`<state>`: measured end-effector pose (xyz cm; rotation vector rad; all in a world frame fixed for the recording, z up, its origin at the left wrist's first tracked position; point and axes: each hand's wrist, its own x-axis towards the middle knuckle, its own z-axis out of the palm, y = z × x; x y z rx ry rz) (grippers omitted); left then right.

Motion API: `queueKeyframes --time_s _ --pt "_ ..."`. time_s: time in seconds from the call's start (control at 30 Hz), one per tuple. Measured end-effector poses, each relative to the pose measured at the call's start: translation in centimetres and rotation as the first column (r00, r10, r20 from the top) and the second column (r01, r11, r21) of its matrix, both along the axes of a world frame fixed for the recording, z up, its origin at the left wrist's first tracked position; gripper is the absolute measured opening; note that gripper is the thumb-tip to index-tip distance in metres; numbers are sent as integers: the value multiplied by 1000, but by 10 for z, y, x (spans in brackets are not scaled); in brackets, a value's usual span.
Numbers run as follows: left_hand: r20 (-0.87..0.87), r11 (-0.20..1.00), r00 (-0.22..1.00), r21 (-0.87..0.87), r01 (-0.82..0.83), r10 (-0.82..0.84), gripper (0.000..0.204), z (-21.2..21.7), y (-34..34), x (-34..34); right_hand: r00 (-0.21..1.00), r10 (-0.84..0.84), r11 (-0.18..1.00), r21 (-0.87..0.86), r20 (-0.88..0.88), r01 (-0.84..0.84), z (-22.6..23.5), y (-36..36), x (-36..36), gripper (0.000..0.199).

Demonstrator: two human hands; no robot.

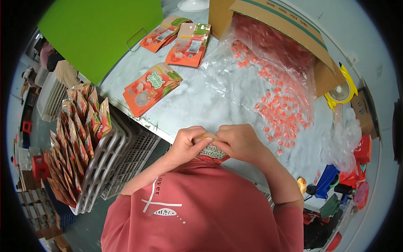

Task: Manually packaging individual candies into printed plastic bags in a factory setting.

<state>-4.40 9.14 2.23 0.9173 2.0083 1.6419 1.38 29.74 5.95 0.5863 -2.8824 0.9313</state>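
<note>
Close to my body, at the table's near edge, I hold a red-orange printed pouch by its upper edge. My left hand pinches one side of the top and my right hand pinches the other, thumbs close together along the edge. The lower part of the pouch is cut off from view by my shirt. Beyond my hands lie stacks of flat pouches: one nearest, another, and a third beside it. To the right, small red-orange wrapped pieces spill from a clear plastic bag.
A cardboard box holds the bag at the far right. On the left, a grey crate is packed with upright filled pouches. A green panel stands far left. A yellow fan and crumpled plastic sit right.
</note>
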Motion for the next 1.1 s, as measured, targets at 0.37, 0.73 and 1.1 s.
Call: queueKeyframes --time_s 0.37,0.73,1.1 --pt "410 993 912 105 -52 4 7 -10 -4 -11 989 -93 960 -251 118 120 -16 24 3 21" --pt "254 996 967 68 -56 37 7 -15 8 -4 990 -127 964 -229 55 136 -26 13 19 21" --pt "118 993 992 -103 55 -43 10 5 23 -3 984 -120 980 -176 -131 96 -32 25 25 14"
